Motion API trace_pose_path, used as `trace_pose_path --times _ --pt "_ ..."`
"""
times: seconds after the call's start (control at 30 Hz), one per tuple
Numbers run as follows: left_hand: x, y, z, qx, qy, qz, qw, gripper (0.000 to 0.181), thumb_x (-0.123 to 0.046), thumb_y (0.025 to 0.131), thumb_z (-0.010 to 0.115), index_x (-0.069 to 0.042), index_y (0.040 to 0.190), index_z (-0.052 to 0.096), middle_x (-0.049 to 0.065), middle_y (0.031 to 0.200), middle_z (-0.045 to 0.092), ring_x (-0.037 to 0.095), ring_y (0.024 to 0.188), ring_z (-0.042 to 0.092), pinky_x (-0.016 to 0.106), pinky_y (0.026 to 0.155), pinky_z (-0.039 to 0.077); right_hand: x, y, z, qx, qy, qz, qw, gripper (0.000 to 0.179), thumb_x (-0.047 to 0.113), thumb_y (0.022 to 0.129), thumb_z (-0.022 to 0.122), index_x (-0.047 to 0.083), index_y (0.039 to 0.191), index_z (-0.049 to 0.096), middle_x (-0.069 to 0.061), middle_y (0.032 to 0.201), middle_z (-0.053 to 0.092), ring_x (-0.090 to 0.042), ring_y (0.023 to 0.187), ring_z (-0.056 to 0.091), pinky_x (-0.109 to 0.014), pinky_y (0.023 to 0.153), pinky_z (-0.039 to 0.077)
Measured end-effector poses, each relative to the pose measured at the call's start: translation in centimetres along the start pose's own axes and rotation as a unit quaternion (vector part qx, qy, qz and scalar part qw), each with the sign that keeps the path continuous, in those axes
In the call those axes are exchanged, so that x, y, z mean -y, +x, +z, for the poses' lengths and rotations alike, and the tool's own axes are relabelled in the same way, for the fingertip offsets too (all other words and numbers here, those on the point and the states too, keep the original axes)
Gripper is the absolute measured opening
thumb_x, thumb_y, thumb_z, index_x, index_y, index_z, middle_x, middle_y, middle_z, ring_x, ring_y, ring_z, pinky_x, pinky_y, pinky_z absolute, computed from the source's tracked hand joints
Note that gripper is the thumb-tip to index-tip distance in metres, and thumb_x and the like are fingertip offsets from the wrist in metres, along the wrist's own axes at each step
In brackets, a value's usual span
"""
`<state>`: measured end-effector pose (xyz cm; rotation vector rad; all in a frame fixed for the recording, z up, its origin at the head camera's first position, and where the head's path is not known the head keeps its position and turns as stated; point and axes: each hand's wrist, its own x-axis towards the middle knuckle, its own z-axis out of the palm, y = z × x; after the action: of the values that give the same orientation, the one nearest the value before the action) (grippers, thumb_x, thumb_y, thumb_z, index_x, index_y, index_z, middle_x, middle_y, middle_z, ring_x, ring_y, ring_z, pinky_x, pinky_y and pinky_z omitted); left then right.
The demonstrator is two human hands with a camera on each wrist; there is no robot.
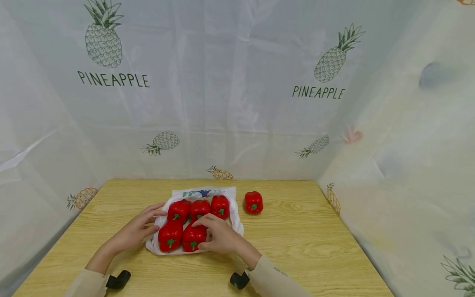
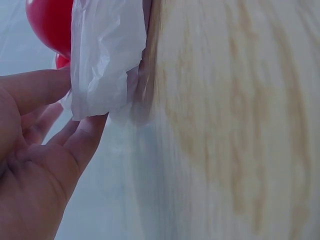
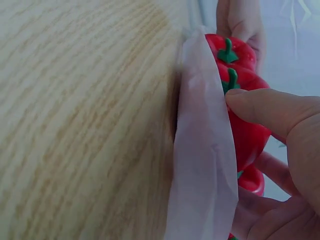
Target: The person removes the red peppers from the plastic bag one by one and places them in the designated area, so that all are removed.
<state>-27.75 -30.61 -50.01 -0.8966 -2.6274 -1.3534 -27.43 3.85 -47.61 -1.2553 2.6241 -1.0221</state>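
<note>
Item: one white plastic covering (image 1: 237, 225), raised at its edges, green and blue print along the far side; lies on the wood-grain surface (image 1: 297, 235).
Contents: five glossy red peppers with green stems. Far row, three peppers (image 1: 201, 207) side by side; near row, a near-left pepper (image 1: 170, 236) and a near-right pepper (image 1: 192, 238).
Item: one loose pepper (image 1: 253, 202), likewise red, resting on the surface just beyond the covering's far right corner.
Item: my left grip (image 1: 134, 231), relaxed and not closed round anything; its fingers (image 2: 89, 137) touch the covering's left edge.
Item: my right grip (image 1: 222, 237), clasping the near-right pepper, which sits within the covering; thumb (image 3: 260, 105) set by the stem.
Item: my two beige sleeves (image 1: 280, 278), a black fitting (image 1: 239, 281) by each wrist.
Backdrop: pale curtain (image 1: 222, 95), printed with pineapples and the word PINEAPPLE.
</note>
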Motion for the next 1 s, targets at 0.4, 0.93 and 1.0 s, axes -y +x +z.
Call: trace_pose_path --times 0.4,0.93,1.0 --pt "-0.22 0.02 -0.08 0.005 -0.006 -0.019 0.9998 0.038 -0.004 0.105 0.065 -0.009 0.143 0.062 0.022 0.167 0.034 0.018 0.133 0.055 0.018 0.101 0.050 0.13 0.13 0.64 -0.009 0.009 0.034 0.9993 0.052 0.018 0.090 0.088 0.026 0.135 0.063 0.008 0.126 0.057 -0.011 0.085 0.063 -0.014 0.075 0.053" --pt "-0.28 0.04 -0.14 0.006 -0.008 -0.024 0.9997 0.039 -0.005 0.105 0.064 -0.010 0.143 0.062 0.021 0.168 0.033 0.039 0.132 0.055 0.018 0.100 0.050 0.40 0.38 1.02 -0.033 -0.031 0.021 0.9988 0.050 0.014 0.088 0.088 0.023 0.130 0.063 0.008 0.127 0.058 -0.003 0.112 0.055 -0.019 0.095 0.051" --pt "-0.25 0.04 -0.13 0.006 -0.006 -0.021 0.9997 0.039 -0.004 0.105 0.064 -0.009 0.143 0.062 0.022 0.167 0.033 0.040 0.132 0.055 0.018 0.100 0.049 0.55 0.41 1.01 -0.034 -0.032 0.026 0.9986 0.049 0.014 0.088 0.088 0.023 0.129 0.064 0.008 0.126 0.059 -0.003 0.113 0.055 -0.019 0.097 0.051"
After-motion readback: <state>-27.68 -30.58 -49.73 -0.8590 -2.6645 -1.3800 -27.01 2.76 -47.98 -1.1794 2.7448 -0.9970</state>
